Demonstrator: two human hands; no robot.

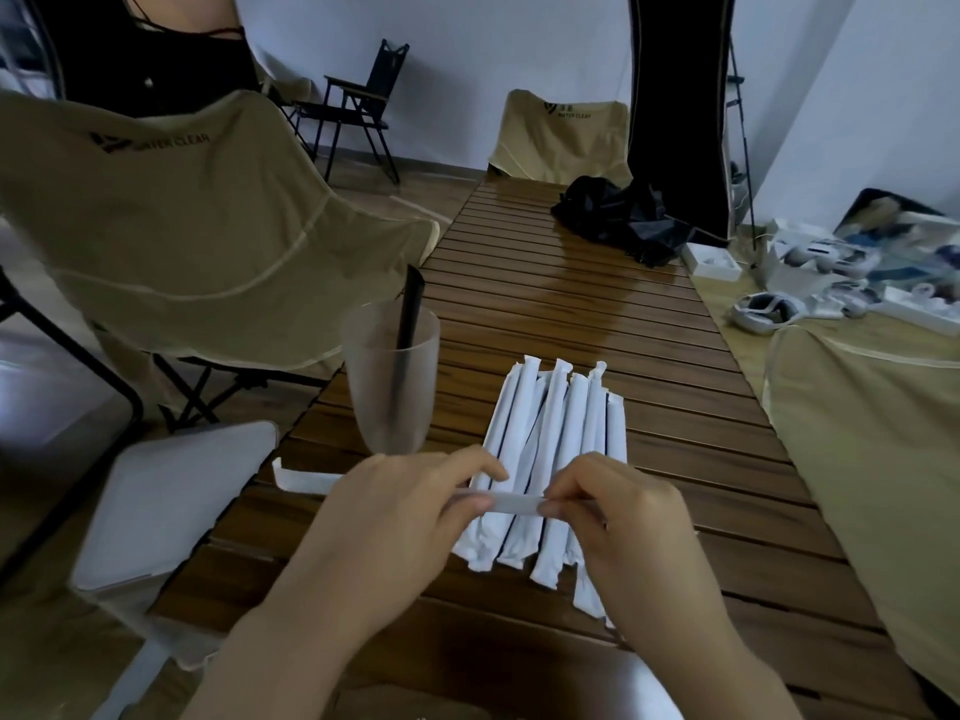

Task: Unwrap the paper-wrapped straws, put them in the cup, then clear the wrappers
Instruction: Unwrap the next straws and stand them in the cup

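Slatted brown wooden table (597, 324). Frosted translucent plastic cup (390, 376), near left, containing one black straw (409, 314). Row of white paper-wrapped straws (550, 459), just right of cup. One white wrapped straw (511, 503) held crosswise above the row: left hand (400, 517) pinches one end, right hand (618, 522) pinches the other. Flat white empty wrapper (301, 478), left of the hands. Crumpled black cloth (618, 215), far end.

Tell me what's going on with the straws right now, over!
Both hands, left and right, pinch one wrapped straw. One black straw in cup. Pile still wrapped. Empty wrapper beside cup.
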